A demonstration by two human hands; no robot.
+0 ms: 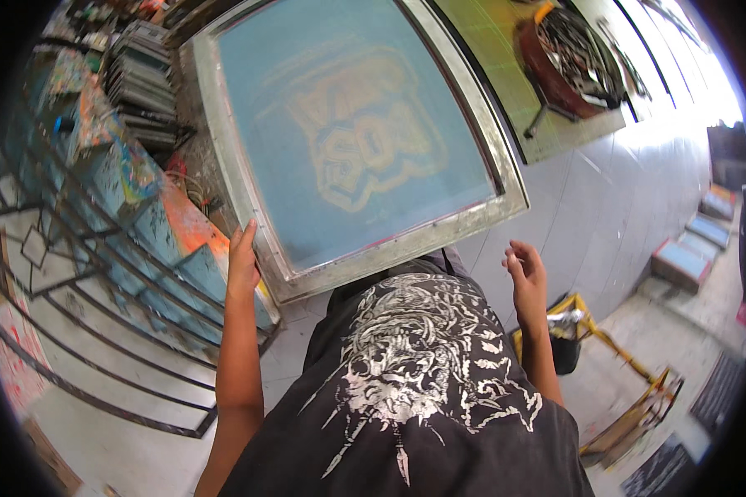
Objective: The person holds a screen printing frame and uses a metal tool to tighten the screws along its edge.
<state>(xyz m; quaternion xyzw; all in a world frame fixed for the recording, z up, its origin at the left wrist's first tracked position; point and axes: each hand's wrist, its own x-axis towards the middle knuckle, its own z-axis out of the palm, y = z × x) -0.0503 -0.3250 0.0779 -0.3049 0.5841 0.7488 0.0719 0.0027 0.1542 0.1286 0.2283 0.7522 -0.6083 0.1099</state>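
Note:
A large screen-printing frame [406, 251] with a metal border fills the upper middle in front of me. Its blue mesh [290, 178] carries a faint pale lettered design. At the frame's lower left corner, my left hand [243, 261] grips the border, with the thumb along the edge and the other fingers mostly hidden. To the right of the frame, my right hand [525, 267] is raised and apart from it. Its fingers are loosely bent and spread, and no object shows in them.
A paint-splattered blue structure [141, 211] and a curved black metal railing [99, 273] stand at the left. Stacked frames [141, 83] sit at the upper left. A round reddish container [568, 58] of dark items rests at the upper right. A yellow metal stand [630, 360] is at lower right.

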